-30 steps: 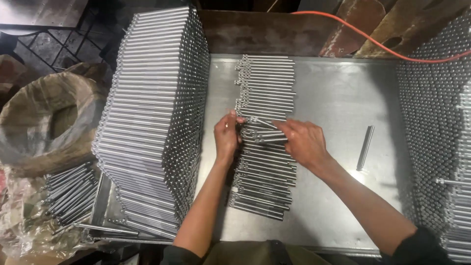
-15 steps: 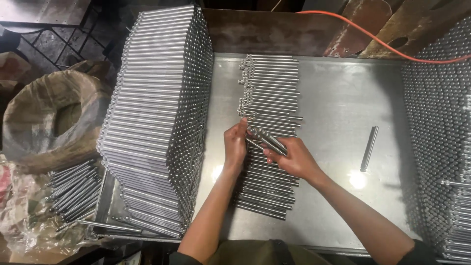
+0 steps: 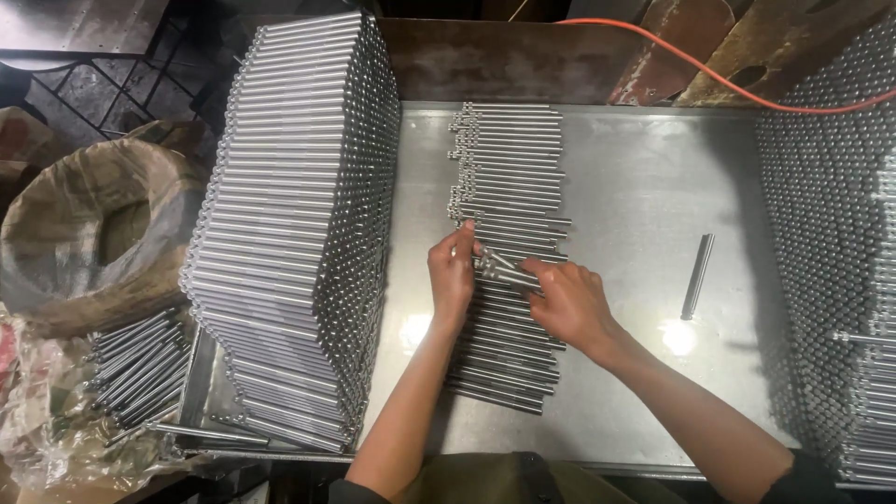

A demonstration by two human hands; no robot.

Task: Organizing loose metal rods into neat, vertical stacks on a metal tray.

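Both hands have slid a little down the frame since a second ago, from higher on the row to its middle. At centre frame the left hand (image 3: 455,273) pinches the left ends of a few short metal rods (image 3: 504,269), fingers closed on them, while the right hand (image 3: 569,301) clenches the same small bundle from the right, holding it tilted just above the flat row of rods (image 3: 509,187) that runs down the middle of the metal desk (image 3: 635,187). That row lies under both hands and touches them. A single rod (image 3: 696,276) lies apart toward the right of the desk. A tall stack of rods (image 3: 299,224) fills the left of the frame, another stack (image 3: 831,280) the right edge. A sack (image 3: 84,233) sits at far left, with loose rods (image 3: 135,364) below it. An orange cable (image 3: 709,65) crosses the upper right.
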